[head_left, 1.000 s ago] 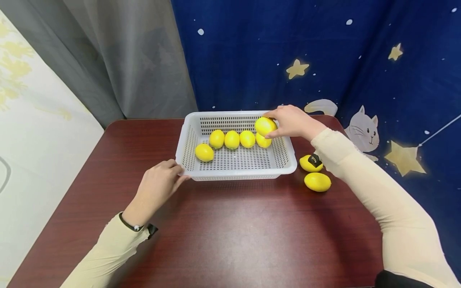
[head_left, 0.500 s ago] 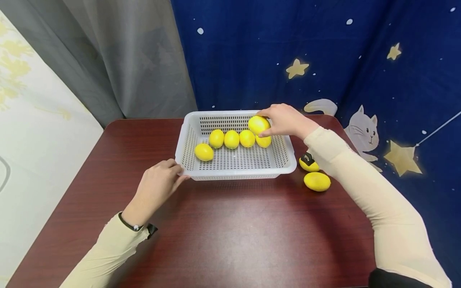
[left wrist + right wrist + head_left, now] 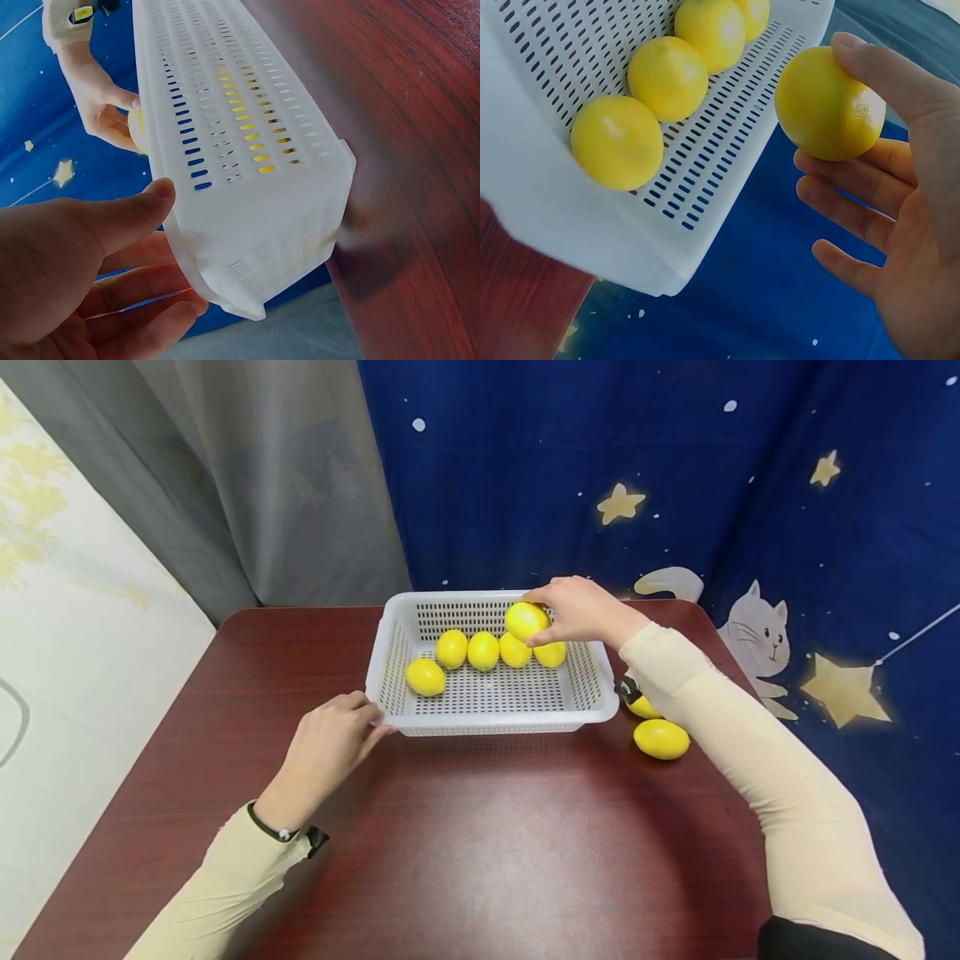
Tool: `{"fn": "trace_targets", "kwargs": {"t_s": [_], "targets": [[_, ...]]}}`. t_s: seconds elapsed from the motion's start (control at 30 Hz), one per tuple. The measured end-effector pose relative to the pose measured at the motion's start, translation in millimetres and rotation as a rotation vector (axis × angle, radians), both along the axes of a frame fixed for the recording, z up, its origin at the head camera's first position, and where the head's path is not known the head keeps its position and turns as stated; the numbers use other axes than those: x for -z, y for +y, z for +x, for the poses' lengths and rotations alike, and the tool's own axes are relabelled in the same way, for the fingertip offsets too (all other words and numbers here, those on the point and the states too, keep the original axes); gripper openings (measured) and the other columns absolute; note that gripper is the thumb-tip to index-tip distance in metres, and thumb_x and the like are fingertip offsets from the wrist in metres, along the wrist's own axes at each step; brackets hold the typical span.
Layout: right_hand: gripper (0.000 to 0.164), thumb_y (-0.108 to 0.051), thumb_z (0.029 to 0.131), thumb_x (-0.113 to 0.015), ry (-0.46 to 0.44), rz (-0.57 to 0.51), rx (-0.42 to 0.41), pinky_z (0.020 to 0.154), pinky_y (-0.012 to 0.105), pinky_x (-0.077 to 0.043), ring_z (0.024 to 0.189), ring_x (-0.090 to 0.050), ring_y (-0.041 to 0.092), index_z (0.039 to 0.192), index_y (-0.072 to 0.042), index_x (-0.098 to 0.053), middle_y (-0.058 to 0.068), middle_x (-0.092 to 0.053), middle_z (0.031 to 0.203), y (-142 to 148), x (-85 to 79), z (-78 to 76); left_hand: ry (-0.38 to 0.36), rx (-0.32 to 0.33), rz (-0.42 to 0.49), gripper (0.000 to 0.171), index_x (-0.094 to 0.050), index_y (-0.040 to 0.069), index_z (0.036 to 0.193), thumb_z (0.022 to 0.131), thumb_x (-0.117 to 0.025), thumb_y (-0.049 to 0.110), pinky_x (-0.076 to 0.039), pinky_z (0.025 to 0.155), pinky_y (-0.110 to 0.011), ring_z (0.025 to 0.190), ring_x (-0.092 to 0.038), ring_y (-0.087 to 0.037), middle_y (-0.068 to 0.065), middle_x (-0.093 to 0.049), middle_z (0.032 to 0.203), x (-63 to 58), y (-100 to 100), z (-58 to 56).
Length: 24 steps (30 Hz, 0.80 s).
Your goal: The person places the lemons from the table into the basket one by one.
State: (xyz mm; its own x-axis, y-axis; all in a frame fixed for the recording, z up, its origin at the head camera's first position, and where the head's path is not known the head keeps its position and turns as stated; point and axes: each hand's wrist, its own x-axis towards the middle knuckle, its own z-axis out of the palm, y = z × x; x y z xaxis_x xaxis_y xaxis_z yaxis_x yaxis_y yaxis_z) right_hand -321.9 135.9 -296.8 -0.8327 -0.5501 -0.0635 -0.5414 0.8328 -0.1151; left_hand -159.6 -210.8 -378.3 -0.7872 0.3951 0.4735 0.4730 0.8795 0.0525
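A white slotted plastic basket [image 3: 487,720] stands near the back of the table with several lemons inside. Four of them form a row along the back, such as this lemon [image 3: 483,652], and one lemon [image 3: 425,677] lies nearer the left wall. My right hand [image 3: 581,610] holds another lemon [image 3: 826,103] between thumb and fingers, above the back right of the basket. At the front left corner my left hand [image 3: 330,739] pinches the basket's rim; in the left wrist view the thumb [image 3: 142,214] lies on the outer wall, fingers around the rim.
Two lemons lie on the table right of the basket: a front lemon [image 3: 661,739] and a rear lemon [image 3: 643,707] partly hidden by my right sleeve. The dark red table [image 3: 480,843] backs onto a blue curtain [image 3: 525,468] and a grey curtain [image 3: 315,485].
My right hand has moved a little to the left over the basket, carrying its lemon along. The left hand and the basket have stayed in place.
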Motion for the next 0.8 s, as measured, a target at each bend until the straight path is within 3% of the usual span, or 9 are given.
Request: {"fn": "trace_targets", "kwargs": {"t_s": [0.8], "targets": [[0.071,-0.054,0.08,-0.075,0.006,-0.016,-0.068,0.099,0.043,-0.048,0.107,-0.055,0.023,0.14,-0.022,-0.056,0.001,-0.066,0.127,-38,9.2,-6.6,0.004,0.001,0.002,0.025,-0.075,0.005,0.086,0.075,-0.086,0.024,-0.056,0.06,-0.04,0.071,-0.062,-0.023,-0.009,-0.067,0.081,1.5,-1,1.0]]}}
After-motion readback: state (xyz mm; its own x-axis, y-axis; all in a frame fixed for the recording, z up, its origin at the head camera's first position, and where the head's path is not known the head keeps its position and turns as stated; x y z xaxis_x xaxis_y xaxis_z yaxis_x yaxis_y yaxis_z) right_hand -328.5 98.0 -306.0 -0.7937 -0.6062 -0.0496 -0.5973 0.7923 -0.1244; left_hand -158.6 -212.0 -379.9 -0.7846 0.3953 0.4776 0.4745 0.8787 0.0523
